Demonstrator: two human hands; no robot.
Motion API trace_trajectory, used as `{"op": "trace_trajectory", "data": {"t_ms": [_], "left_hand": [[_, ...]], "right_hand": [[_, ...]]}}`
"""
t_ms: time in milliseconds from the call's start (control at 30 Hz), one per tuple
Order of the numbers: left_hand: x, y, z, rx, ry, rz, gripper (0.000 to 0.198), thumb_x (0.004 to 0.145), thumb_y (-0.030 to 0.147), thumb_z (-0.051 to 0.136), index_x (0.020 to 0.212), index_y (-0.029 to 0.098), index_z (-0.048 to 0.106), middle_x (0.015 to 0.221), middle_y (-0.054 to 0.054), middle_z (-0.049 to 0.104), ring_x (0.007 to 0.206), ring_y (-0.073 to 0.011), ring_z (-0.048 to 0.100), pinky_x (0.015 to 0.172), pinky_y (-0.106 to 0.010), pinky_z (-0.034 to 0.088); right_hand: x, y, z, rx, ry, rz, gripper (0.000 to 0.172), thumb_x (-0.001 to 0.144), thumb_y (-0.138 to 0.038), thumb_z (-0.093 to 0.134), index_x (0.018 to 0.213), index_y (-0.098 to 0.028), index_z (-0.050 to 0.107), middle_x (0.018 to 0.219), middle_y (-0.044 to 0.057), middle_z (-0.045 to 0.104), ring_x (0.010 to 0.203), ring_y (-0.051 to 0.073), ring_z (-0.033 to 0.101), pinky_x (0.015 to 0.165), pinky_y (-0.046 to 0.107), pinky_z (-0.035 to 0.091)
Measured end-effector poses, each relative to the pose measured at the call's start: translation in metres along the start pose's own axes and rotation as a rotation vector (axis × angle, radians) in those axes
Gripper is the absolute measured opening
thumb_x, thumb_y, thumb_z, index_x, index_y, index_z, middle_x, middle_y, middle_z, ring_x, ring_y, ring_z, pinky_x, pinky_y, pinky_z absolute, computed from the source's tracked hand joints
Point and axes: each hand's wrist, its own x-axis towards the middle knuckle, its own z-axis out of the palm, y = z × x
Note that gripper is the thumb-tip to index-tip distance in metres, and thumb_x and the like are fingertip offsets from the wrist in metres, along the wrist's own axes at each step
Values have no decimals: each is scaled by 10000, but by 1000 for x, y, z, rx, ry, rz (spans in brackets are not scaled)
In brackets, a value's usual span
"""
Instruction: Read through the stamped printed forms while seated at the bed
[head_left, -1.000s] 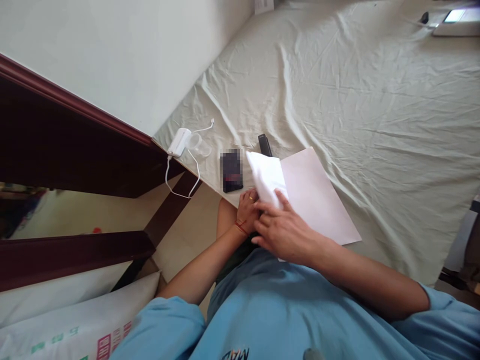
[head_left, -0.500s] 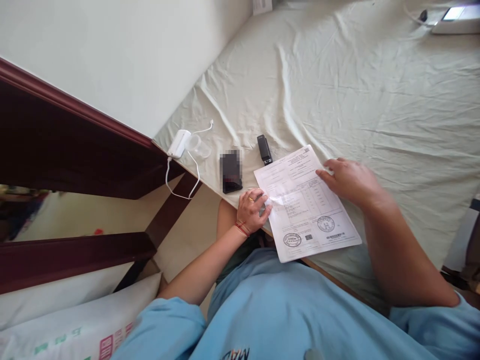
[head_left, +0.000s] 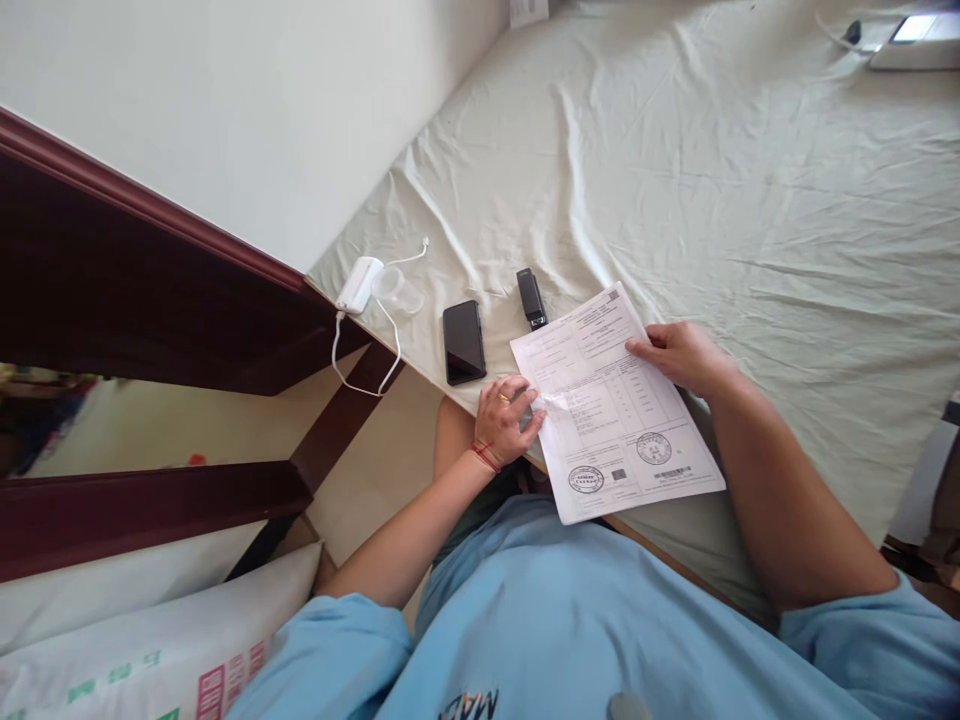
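Note:
A printed sheet of paper (head_left: pixel 611 415) with two round stamps lies face up on the pale green bed sheet (head_left: pixel 750 200), near its front edge. My left hand (head_left: pixel 508 420) rests on the paper's left edge, fingers bent, pressing it down. My right hand (head_left: pixel 675 355) pinches the paper's right edge near the top corner. A black phone (head_left: pixel 463 341) lies just left of the paper. A small black stapler-like object (head_left: pixel 531 298) sits beside the paper's top left corner.
A white charger with its cable (head_left: pixel 358 285) and a small clear cup (head_left: pixel 397 292) sit at the bed's corner. A dark wooden bed frame (head_left: pixel 150 300) runs along the left. A device with a lit screen (head_left: pixel 911 40) lies far right. A printed sack (head_left: pixel 150 640) lies below left.
One second ago the paper was folded over, blank side up, under both hands. It now lies unfolded, printed side up. My right hand moved from the left fold to the right edge.

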Motion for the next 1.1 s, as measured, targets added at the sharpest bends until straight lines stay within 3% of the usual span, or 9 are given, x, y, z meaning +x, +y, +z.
{"op": "trace_trajectory", "data": {"t_ms": [167, 233, 333, 400, 533, 633, 833, 1000, 1100], "left_hand": [[-2, -2, -3, -94, -17, -35, 419, 979, 528, 601, 1240, 227, 731, 1289, -150, 691, 1260, -313, 615, 1104, -512, 475], [-3, -2, -6, -170, 59, -103, 506, 996, 593, 559, 1306, 213, 681, 1317, -162, 664, 1274, -305, 607, 1102, -503, 495], [-1, 5, -12, -358, 233, -341, 593, 1019, 669, 502, 1336, 181, 613, 1352, -188, 633, 1185, -263, 632, 958, -423, 561], [4, 14, -16, -596, 257, -518, 634, 1000, 713, 527, 1346, 187, 599, 1348, -182, 657, 1085, -229, 663, 881, -375, 569], [22, 37, -21, -1227, 187, -693, 658, 931, 745, 641, 1296, 201, 696, 1299, -133, 759, 1286, -284, 686, 1133, -430, 531], [35, 47, -17, -1516, 204, -805, 636, 877, 722, 730, 1178, 163, 777, 1313, -150, 784, 1404, -337, 648, 1232, -485, 484], [42, 45, -6, -1575, 332, -932, 622, 871, 691, 758, 1206, 168, 787, 1423, -142, 746, 1475, -331, 607, 1288, -503, 452], [56, 41, -9, -1687, 271, -838, 765, 899, 806, 627, 1391, 228, 721, 1568, -126, 649, 1567, -346, 506, 1273, -529, 472], [65, 37, -11, -1687, 263, -845, 819, 895, 864, 556, 1407, 243, 711, 1567, -124, 651, 1566, -356, 506, 1243, -536, 501]], "right_hand": [[1, 9, 2, 410, -85, 82, 245, 842, -457, 822, 753, -239, 753, 657, 28, 729, 624, 232, 708, 535, 333, 571], [0, 10, 1, 595, -126, 126, 225, 810, -430, 861, 784, -221, 781, 738, 57, 782, 639, 241, 739, 564, 354, 621], [-2, 9, -2, 800, -155, 173, 207, 766, -376, 903, 841, -202, 818, 849, 78, 833, 671, 235, 774, 609, 355, 668], [-3, 8, -3, 873, -143, 174, 219, 748, -352, 924, 878, -200, 833, 892, 82, 847, 695, 232, 791, 634, 347, 683], [-4, 7, 5, 921, -154, 169, 252, 741, -354, 942, 911, -201, 836, 889, 85, 849, 700, 240, 800, 649, 362, 696], [-5, 5, 12, 911, -190, 168, 266, 754, -391, 940, 908, -208, 823, 867, 77, 843, 691, 237, 792, 652, 366, 693], [-5, -1, 20, 768, -183, 50, 417, 861, -629, 834, 961, -233, 752, 913, 58, 836, 739, 236, 795, 658, 355, 678], [-6, -1, 25, 786, -207, 43, 448, 904, -664, 776, 1067, -248, 744, 975, 77, 847, 866, 300, 827, 733, 433, 706], [-6, -2, 28, 782, -220, 86, 429, 940, -660, 723, 1023, -241, 766, 960, 100, 848, 871, 316, 828, 742, 450, 710]]}}
